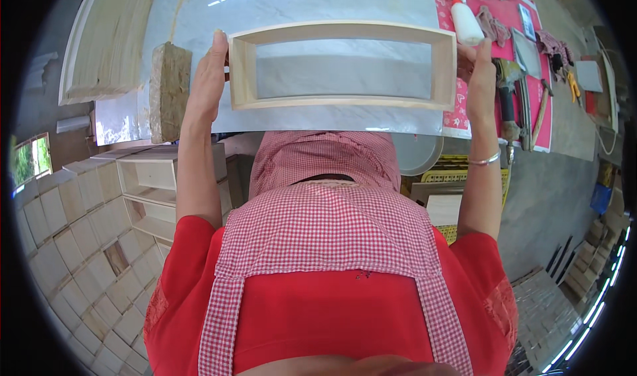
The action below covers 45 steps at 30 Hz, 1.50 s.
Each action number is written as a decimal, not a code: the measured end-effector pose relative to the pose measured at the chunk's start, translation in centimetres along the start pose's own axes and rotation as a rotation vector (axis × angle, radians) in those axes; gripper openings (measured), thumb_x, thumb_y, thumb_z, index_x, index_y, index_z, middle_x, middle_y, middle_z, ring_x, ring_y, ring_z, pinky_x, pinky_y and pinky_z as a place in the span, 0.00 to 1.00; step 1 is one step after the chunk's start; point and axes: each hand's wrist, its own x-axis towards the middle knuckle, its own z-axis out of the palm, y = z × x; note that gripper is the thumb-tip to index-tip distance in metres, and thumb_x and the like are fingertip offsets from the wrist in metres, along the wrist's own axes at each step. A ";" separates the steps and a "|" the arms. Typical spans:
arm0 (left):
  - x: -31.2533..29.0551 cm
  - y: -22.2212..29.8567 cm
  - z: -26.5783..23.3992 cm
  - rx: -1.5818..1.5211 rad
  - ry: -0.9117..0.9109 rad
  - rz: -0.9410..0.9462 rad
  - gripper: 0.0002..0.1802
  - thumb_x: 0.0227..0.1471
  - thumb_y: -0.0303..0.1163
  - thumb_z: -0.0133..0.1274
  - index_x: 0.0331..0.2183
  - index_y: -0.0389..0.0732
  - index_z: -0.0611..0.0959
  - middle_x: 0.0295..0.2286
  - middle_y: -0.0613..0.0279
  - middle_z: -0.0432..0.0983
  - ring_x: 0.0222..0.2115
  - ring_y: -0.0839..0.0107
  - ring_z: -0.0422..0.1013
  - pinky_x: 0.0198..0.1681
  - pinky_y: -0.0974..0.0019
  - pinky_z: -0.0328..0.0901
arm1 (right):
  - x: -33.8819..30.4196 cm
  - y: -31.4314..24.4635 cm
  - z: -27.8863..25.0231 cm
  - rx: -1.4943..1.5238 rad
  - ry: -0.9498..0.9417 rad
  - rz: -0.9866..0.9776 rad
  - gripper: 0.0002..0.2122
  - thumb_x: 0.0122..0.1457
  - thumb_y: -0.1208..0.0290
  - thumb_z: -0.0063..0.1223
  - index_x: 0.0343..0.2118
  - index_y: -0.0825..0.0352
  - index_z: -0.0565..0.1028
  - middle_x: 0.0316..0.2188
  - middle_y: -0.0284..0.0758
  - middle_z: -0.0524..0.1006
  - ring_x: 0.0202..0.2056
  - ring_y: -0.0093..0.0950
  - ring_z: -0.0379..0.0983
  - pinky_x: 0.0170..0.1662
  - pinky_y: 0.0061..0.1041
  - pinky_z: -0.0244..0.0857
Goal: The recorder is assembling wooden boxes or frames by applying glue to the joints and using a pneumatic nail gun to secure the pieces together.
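Observation:
A long rectangular frame of pale wood [345, 101] is held level at the table's near edge, and the tabletop shows through its open middle. My left hand [210, 77] presses against its left end, thumb up and fingers curled behind the end board. At the opposite end, my right hand [480, 77] grips the short board the same way, its fingertips partly hidden. Just left of my left hand, a rough brown block [170, 90] lies on the table. Beyond my right hand stands a white squeeze bottle [466, 24] with a red tip.
Stacked thin boards [109, 37] occupy the table's left end. A pink cloth [458, 114] on the right bears a hammer [543, 114], an air-tool-like device [507, 97] and rags. Wooden boxes [149, 177] are piled at lower left. A yellow crate [454, 170] sits below the table.

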 end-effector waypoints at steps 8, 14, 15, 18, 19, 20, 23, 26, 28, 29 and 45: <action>0.4 0.2 -0.2 -0.128 0.141 0.146 0.37 0.64 0.60 0.33 0.52 0.36 0.75 0.49 0.57 0.71 0.52 0.66 0.64 0.57 0.55 0.57 | 0.3 0.0 1.0 0.042 -0.022 -0.086 0.35 0.69 0.43 0.22 0.46 0.74 0.75 0.36 0.34 0.77 0.39 0.23 0.71 0.46 0.26 0.63; -3.2 -3.6 1.4 -0.554 0.211 0.167 0.29 0.68 0.50 0.32 0.53 0.34 0.70 0.50 0.53 0.69 0.51 0.65 0.65 0.60 0.56 0.57 | -3.4 5.1 0.5 0.274 -0.022 -0.263 0.27 0.70 0.49 0.25 0.43 0.70 0.73 0.40 0.34 0.74 0.43 0.24 0.69 0.50 0.28 0.61; -3.9 -6.1 1.4 -0.581 0.188 0.168 0.29 0.68 0.49 0.32 0.52 0.33 0.69 0.50 0.53 0.69 0.51 0.65 0.65 0.61 0.55 0.57 | -4.2 5.9 0.5 0.234 -0.008 -0.221 0.26 0.70 0.51 0.26 0.41 0.69 0.73 0.39 0.33 0.74 0.42 0.24 0.69 0.49 0.27 0.62; -6.1 -8.0 1.7 -0.589 0.182 0.146 0.26 0.68 0.48 0.33 0.49 0.33 0.70 0.50 0.53 0.69 0.51 0.65 0.65 0.61 0.56 0.57 | -4.8 6.3 -0.6 0.129 -0.124 -0.151 0.18 0.68 0.59 0.37 0.38 0.72 0.73 0.39 0.35 0.74 0.43 0.25 0.69 0.50 0.27 0.62; -6.8 -8.0 2.1 -0.567 0.195 0.118 0.25 0.68 0.47 0.34 0.48 0.34 0.71 0.49 0.54 0.70 0.51 0.66 0.65 0.60 0.57 0.57 | -4.7 6.0 -0.7 0.076 -0.181 -0.108 0.15 0.66 0.64 0.42 0.36 0.73 0.74 0.39 0.35 0.73 0.43 0.26 0.69 0.51 0.26 0.63; -7.1 -7.8 2.4 -0.546 0.210 0.092 0.23 0.68 0.46 0.36 0.46 0.34 0.72 0.48 0.55 0.70 0.51 0.67 0.66 0.60 0.58 0.58 | -3.5 5.4 -0.6 -0.093 -0.050 -0.219 0.13 0.65 0.65 0.46 0.37 0.73 0.74 0.38 0.37 0.74 0.43 0.28 0.69 0.51 0.27 0.63; -7.5 -7.2 3.0 -0.342 0.347 0.158 0.19 0.68 0.42 0.39 0.42 0.35 0.74 0.43 0.59 0.72 0.47 0.71 0.67 0.55 0.62 0.60 | 2.6 5.2 -1.5 -0.606 0.378 -0.477 0.16 0.60 0.66 0.56 0.44 0.74 0.73 0.43 0.40 0.76 0.44 0.32 0.72 0.50 0.27 0.65; -7.4 -7.3 2.5 -0.207 0.433 0.229 0.16 0.67 0.38 0.42 0.38 0.35 0.76 0.37 0.63 0.73 0.42 0.75 0.67 0.50 0.65 0.61 | 8.2 7.1 -2.5 -0.809 0.573 -0.598 0.20 0.57 0.61 0.59 0.46 0.71 0.74 0.44 0.45 0.76 0.46 0.40 0.73 0.51 0.35 0.65; -7.8 -8.1 1.9 -0.132 0.496 0.290 0.14 0.66 0.35 0.44 0.33 0.36 0.78 0.32 0.66 0.72 0.37 0.79 0.66 0.43 0.67 0.63 | 10.3 8.5 -2.1 -0.906 0.502 -0.443 0.23 0.52 0.59 0.64 0.45 0.71 0.74 0.42 0.47 0.76 0.43 0.45 0.73 0.48 0.40 0.67; -8.2 -8.2 1.8 -0.136 0.515 0.281 0.14 0.66 0.35 0.44 0.33 0.36 0.78 0.32 0.66 0.72 0.37 0.79 0.66 0.43 0.67 0.63 | 10.8 9.0 -1.9 -0.953 0.456 -0.371 0.25 0.49 0.58 0.66 0.45 0.70 0.73 0.41 0.48 0.76 0.42 0.47 0.73 0.47 0.42 0.67; -5.7 -4.5 12.7 0.538 0.220 0.962 0.17 0.49 0.33 0.50 0.43 0.45 0.81 0.44 0.62 0.74 0.48 0.66 0.70 0.56 0.53 0.59 | -3.9 -3.3 9.0 0.130 -0.006 -0.438 0.24 0.58 0.64 0.60 0.51 0.73 0.65 0.40 0.42 0.74 0.33 0.31 0.75 0.31 0.27 0.72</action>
